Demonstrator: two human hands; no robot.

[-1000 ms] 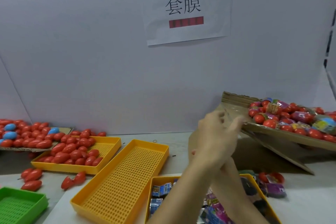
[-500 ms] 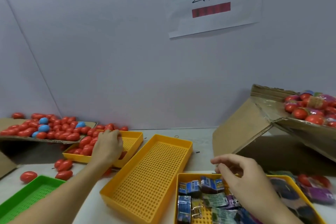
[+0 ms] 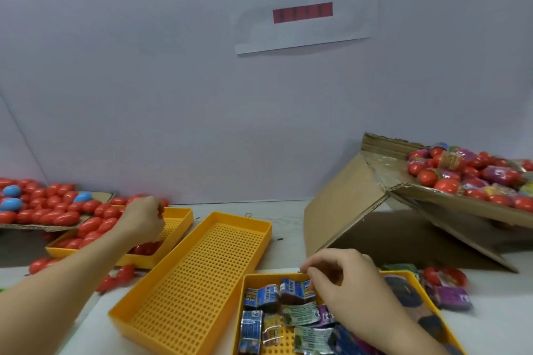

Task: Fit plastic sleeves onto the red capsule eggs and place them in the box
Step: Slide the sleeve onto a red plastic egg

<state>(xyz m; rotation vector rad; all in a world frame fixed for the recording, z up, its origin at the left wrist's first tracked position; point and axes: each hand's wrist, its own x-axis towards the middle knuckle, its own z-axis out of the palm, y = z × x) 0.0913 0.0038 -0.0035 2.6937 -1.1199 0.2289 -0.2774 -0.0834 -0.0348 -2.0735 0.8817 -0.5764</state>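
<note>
Bare red capsule eggs (image 3: 92, 228) fill a yellow tray (image 3: 184, 215) at the left. My left hand (image 3: 142, 220) hovers over that tray with its fingers curled downward, and whatever is under them is hidden. Flat printed plastic sleeves (image 3: 300, 314) lie in a yellow tray (image 3: 251, 279) at the bottom right. My right hand (image 3: 346, 285) reaches into this tray and pinches a blue sleeve (image 3: 291, 291) near its far edge. The tilted cardboard box (image 3: 375, 210) at the right holds sleeved red eggs (image 3: 461, 179).
An empty perforated yellow tray (image 3: 202, 268) lies between the two hands. A cardboard sheet (image 3: 98, 196) at far left carries more red and a few blue eggs. Loose eggs (image 3: 121, 275) lie on the table, and sleeved ones (image 3: 445, 278) sit beside the sleeve tray.
Both hands left the box. My left hand swung to the egg tray and now sits slightly higher over it. My right hand dropped to the sleeve tray and closed on a sleeve.
</note>
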